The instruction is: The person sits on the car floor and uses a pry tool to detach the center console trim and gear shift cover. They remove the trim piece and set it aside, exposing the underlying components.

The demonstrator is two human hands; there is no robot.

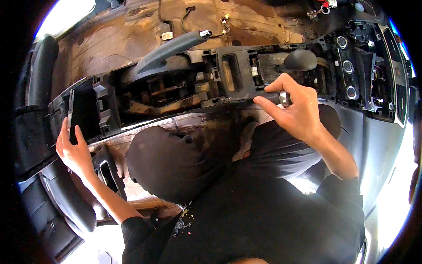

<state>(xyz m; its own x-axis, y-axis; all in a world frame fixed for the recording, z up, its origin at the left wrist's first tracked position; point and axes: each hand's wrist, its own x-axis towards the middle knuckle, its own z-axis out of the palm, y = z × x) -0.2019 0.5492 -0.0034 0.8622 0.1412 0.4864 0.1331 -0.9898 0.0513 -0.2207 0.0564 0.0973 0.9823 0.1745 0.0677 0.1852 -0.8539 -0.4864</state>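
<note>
A black centre console (94,136), stripped of its covers, runs across the car's cabin in front of me. At its left end my left hand (72,147) grips the end wall, with fingers on one side and the thumb on the other. My right hand (296,105) is closed around a screwdriver (271,97) with a dark handle and a shiny metal end. Its thin shaft points left, low along the console's near side; whether the tip touches a screw I cannot tell. Just beyond this hand stands the dark, rounded gear knob (301,60).
A handbrake lever (173,49) rises from the console's middle. Loose wire connectors (226,18) lie on the stained brown floor (110,42) beyond. At the right is the opened dashboard with round control knobs (348,67). Dark seat parts (70,198) stand at the left; my knees are close below the console.
</note>
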